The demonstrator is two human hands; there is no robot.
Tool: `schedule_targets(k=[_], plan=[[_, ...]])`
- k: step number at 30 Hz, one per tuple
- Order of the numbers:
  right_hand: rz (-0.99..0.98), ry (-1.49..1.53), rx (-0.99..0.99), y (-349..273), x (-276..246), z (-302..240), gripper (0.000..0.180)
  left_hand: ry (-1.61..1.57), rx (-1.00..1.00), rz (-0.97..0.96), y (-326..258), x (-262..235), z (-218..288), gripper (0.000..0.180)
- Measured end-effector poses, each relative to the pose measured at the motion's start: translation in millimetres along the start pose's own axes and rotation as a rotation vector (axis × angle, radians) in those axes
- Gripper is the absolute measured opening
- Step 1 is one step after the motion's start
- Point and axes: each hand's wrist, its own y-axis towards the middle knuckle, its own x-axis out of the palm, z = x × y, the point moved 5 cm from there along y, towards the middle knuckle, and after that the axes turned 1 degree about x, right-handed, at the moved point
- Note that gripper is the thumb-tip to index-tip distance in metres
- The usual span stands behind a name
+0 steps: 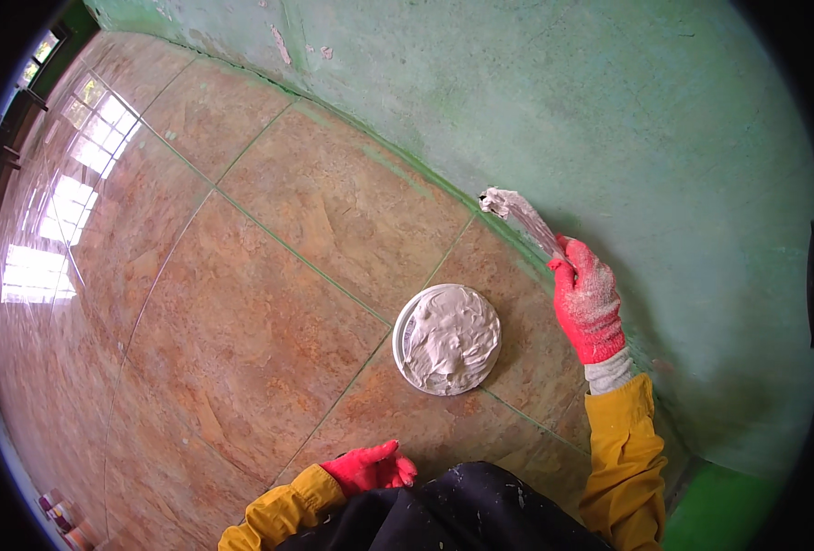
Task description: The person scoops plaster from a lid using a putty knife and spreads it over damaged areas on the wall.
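Observation:
My right hand (589,298), in a red and grey work glove, grips a putty knife (534,225) by its handle end. A lump of whitish putty clings to the tip of the blade, which points up and left, close to the green wall (664,138). My left hand (370,466), also in a red glove, hangs low in front of my dark clothing with its thumb apart from loosely bent fingers, holding nothing. Between the hands, on the floor, stands a round white tub (398,354) filled with pale, lumpy putty (453,338).
Brown stone-patterned tiles (242,340) with green joint lines cover the floor. Green paint marks the wall's foot, and bare patches (280,44) show higher up. Window light reflects at the left. Small containers (56,510) stand at the lower left edge.

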Motion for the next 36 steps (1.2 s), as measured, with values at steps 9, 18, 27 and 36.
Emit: schedule_targets(k=[9,18,27,36], plan=[[-0.002,-0.07,-0.184,-2,16,-4,0.025,-0.007,-0.003,0.003,-10,-8,7,0.056],[0.019,0.041,-0.068,-2,11,-25,0.022,-0.011,-0.006,-0.027,-19,-12,9,0.057],[0.004,-0.107,-0.193,2,29,-23,0.025,-0.021,0.008,-0.053,-18,-14,9,0.057],[-0.007,-0.143,-0.12,5,34,-15,0.023,-0.025,-0.02,-0.02,-22,-11,15,0.056]])
